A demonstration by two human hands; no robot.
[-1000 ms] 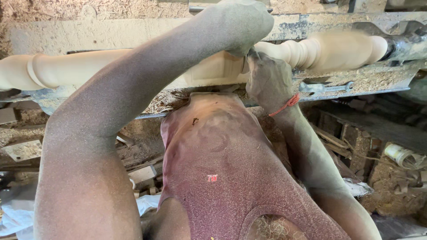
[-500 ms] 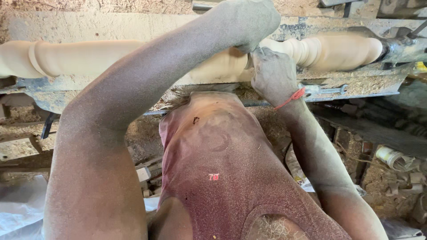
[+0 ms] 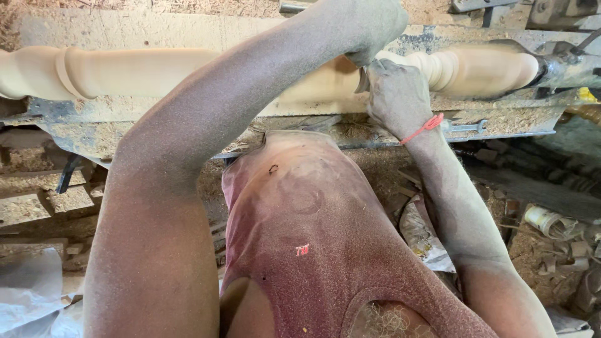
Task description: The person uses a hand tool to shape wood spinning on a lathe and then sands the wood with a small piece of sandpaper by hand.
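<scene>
Across the top of the view, a pale turned spindle (image 3: 156, 72) lies on a dusty lathe (image 3: 501, 119), both hands at its middle.

Against the spindle's front, the right hand (image 3: 397, 97) is closed around a small tool (image 3: 363, 78) whose tip meets the wood. Over the spindle, just left of that hand, the left hand (image 3: 369, 25) is curled; what it grips cannot be told. A red thread (image 3: 422, 128) circles the right wrist. Below the spindle, a spanner (image 3: 466, 127) rests on the lathe bed. Nearer the viewer, a dust-coated maroon vest (image 3: 313, 250) fills the centre, sawdust on both arms.
</scene>
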